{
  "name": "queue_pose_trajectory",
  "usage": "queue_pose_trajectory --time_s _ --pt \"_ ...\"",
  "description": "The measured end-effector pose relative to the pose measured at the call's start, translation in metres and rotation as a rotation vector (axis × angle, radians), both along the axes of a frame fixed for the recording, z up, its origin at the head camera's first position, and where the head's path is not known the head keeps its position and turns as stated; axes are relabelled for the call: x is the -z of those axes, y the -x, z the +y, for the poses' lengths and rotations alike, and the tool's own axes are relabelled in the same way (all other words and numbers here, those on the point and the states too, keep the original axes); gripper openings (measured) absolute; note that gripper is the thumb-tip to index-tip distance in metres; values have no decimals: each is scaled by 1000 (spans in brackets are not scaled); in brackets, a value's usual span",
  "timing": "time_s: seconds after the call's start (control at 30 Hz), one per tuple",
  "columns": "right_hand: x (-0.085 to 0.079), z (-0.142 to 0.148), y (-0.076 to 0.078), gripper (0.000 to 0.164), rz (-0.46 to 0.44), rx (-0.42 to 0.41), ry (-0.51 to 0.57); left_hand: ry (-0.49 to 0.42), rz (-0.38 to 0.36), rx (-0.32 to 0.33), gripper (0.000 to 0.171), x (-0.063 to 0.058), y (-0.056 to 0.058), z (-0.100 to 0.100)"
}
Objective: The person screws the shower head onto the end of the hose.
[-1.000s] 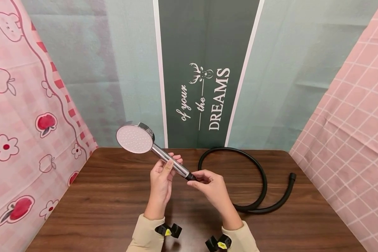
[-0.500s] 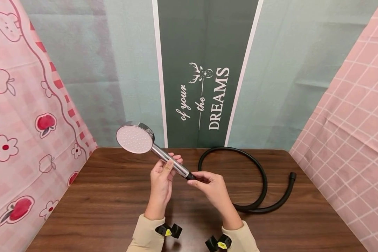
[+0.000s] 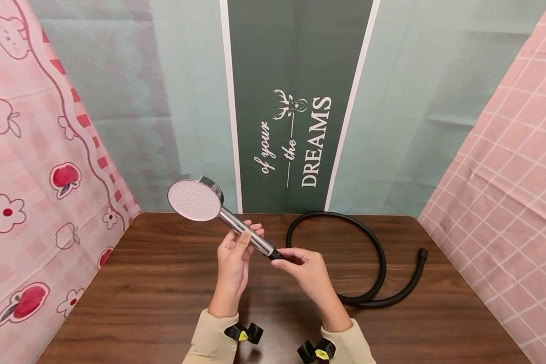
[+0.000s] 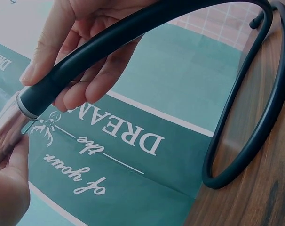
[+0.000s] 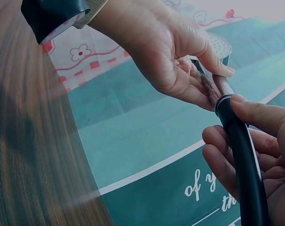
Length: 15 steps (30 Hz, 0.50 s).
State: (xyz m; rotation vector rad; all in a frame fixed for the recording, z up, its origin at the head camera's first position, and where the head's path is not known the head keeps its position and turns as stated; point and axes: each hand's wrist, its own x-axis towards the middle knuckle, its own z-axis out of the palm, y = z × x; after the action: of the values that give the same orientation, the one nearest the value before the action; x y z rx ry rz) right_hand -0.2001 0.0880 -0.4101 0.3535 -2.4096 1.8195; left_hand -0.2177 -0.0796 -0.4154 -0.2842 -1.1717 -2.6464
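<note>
A chrome shower head [image 3: 194, 200] with a pale nozzle face is held up above the table, its handle slanting down to the right. My left hand [image 3: 233, 258] grips the chrome handle, thumb along the top. At the handle's lower end, my right hand [image 3: 304, 265] pinches the black end fitting [image 4: 36, 96] of a shower hose between thumb and fingers. That fitting meets the handle's end, as the right wrist view also shows at the hose [image 5: 246, 169]. The hose loops back onto the table at the right; part of it is hidden behind my right hand.
The brown wooden table [image 3: 154, 283] lies under both hands. On its right side rests the hose's free end [image 3: 422, 254]. A green backdrop with lettering [image 3: 316, 144] stands behind, with pink cloths [image 3: 505, 167] at the sides.
Almost nothing differs. Both hands keep their hold on the shower head and the hose, and the hose loop stays where it lay.
</note>
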Motion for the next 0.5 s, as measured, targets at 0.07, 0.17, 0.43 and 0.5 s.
queue_pose_trajectory --time_s 0.07,0.17,0.43,0.5 --pt "0 0 0 26 -2 -1 0 1 -1 1 18 0 0 0" --pt "0 0 0 25 -1 -2 -1 1 -1 0 18 0 0 0" --pt "0 1 0 25 -25 -25 -1 -3 -4 -1 18 0 0 0" --pt "1 1 0 26 -33 -37 5 -1 -6 0 18 0 0 0"
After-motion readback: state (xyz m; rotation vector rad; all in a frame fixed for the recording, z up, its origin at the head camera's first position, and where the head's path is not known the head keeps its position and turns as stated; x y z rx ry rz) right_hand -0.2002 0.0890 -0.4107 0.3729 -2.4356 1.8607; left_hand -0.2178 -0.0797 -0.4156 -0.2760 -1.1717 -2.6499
